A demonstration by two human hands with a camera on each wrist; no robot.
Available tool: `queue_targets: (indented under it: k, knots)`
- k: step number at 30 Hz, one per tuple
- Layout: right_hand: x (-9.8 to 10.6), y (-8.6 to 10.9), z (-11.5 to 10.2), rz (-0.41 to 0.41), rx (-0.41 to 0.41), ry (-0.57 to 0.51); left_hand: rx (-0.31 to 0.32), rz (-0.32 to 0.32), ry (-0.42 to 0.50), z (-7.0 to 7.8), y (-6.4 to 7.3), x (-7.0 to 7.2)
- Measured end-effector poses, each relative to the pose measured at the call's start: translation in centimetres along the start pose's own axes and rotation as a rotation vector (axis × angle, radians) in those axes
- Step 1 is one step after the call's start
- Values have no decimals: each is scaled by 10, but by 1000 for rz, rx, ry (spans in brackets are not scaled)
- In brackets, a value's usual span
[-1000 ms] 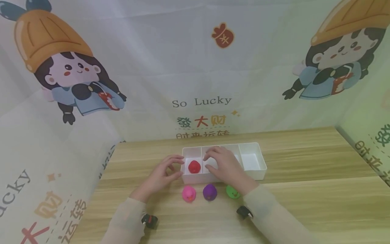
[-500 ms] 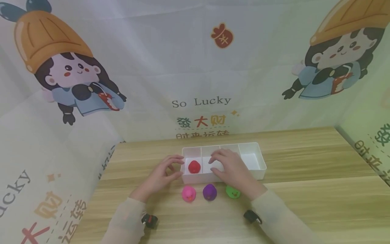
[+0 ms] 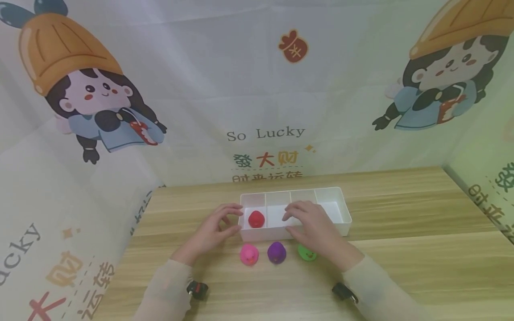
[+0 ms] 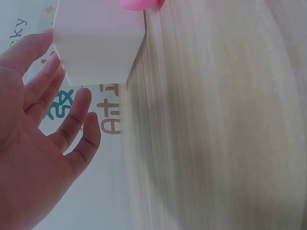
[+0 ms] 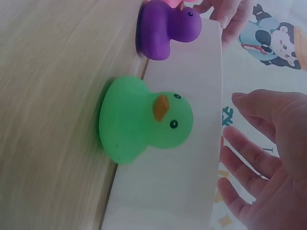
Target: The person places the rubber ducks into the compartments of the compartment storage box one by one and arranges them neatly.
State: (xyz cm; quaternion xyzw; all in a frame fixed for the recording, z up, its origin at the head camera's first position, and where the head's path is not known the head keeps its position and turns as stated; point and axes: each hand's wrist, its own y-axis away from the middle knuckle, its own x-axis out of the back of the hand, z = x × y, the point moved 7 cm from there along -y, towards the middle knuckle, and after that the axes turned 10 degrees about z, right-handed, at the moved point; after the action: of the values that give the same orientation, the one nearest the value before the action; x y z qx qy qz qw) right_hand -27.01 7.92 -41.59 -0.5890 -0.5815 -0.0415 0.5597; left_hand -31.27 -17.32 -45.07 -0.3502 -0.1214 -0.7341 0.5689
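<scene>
A white box with several compartments [image 3: 341,227] stands on the table. In its leftmost compartment lies a red rounded toy [image 3: 256,219]. My left hand [image 3: 210,229] is at the box's left end, fingers spread, fingertips right at the wall. Over the middle compartments hovers my right hand [image 3: 315,225], fingers loosely bent, nothing in its grasp. In front of the box stand a pink toy duck [image 3: 249,254], a purple toy duck [image 3: 276,253] and a green toy duck [image 5: 139,120]. The right hand partly covers the green one in the head view.
The wooden table [image 3: 401,214] reaches back to a printed cloth backdrop [image 3: 192,111], which also hangs at both sides. Each sleeve carries a small black wrist device, one on the left [image 3: 197,290] and one on the right [image 3: 344,292].
My right hand has drawn back to the right and toward me, from over the second compartment. The left hand, the box and the toys have stayed in place.
</scene>
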Motion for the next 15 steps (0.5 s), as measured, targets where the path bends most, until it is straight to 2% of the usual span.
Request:
queue_targets:
  k: [11, 15]
  knots:
    - [13, 11, 3, -7, -25, 4, -3, 1, 10, 0, 0, 0]
    - [17, 16, 4, 1, -6, 19, -1, 0, 17, 1, 0, 0]
